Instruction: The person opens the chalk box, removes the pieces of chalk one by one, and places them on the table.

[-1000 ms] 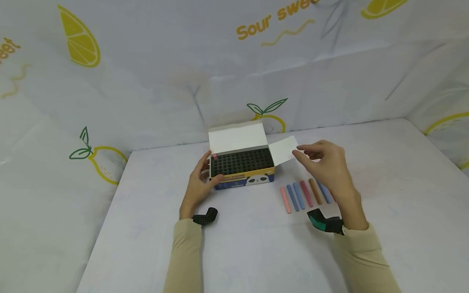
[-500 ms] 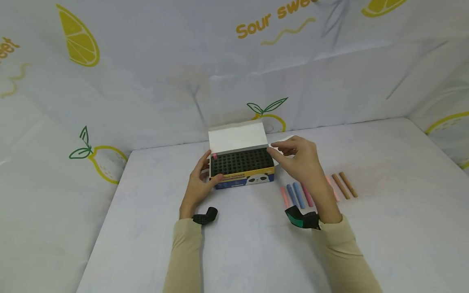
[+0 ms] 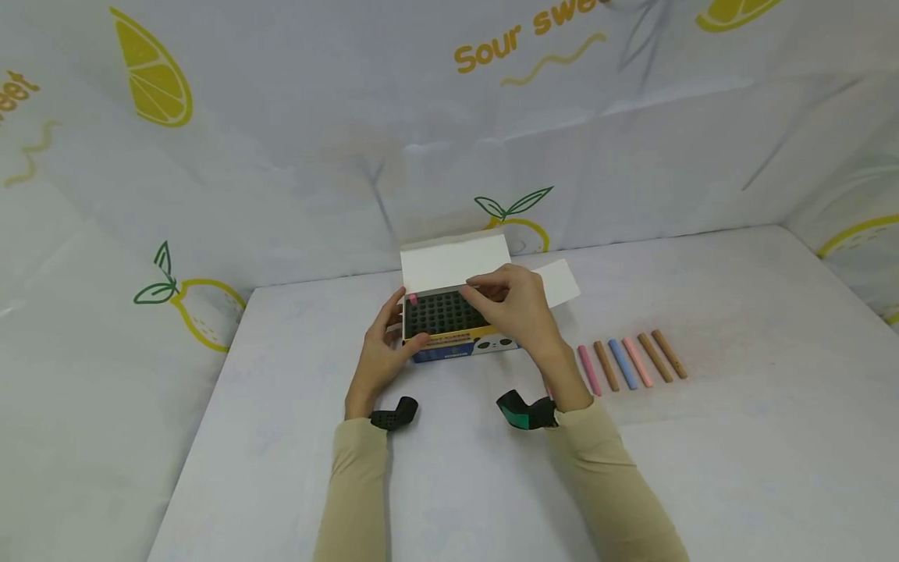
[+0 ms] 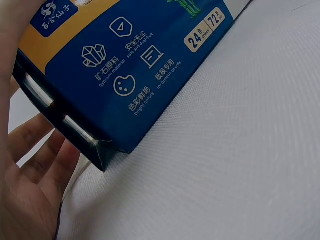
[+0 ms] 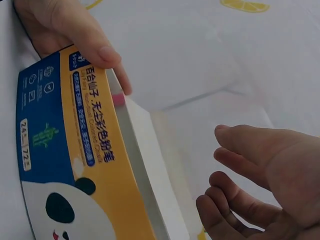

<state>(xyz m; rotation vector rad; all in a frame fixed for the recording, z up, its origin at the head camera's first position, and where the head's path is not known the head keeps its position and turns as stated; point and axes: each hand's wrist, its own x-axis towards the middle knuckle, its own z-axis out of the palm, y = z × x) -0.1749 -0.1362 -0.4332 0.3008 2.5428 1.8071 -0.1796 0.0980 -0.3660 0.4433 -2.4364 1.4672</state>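
A blue and yellow chalk box (image 3: 460, 348) with a panda on its front stands with its white lid (image 3: 456, 264) raised. My left hand (image 3: 379, 359) grips the box's left end, thumb at the front and fingers behind. Inside is a black insert (image 3: 438, 314) full of holes; one pink chalk stick (image 3: 413, 299) pokes up at its back left corner. My right hand (image 3: 523, 308) hovers over the box's right part and hides some holes. In the right wrist view its thumb and bent fingers (image 5: 240, 145) are apart, with nothing between them.
Right of the box, several chalk sticks lie in a row on the white table, among them a blue chalk stick (image 3: 623, 364) and a brown chalk stick (image 3: 669, 353). My right forearm covers the row's left end. A white side flap (image 3: 559, 282) sticks out rightward.
My right hand has moved left from beside the white side flap to above the box. More of the row's right end shows now. My left hand keeps its grip on the box.
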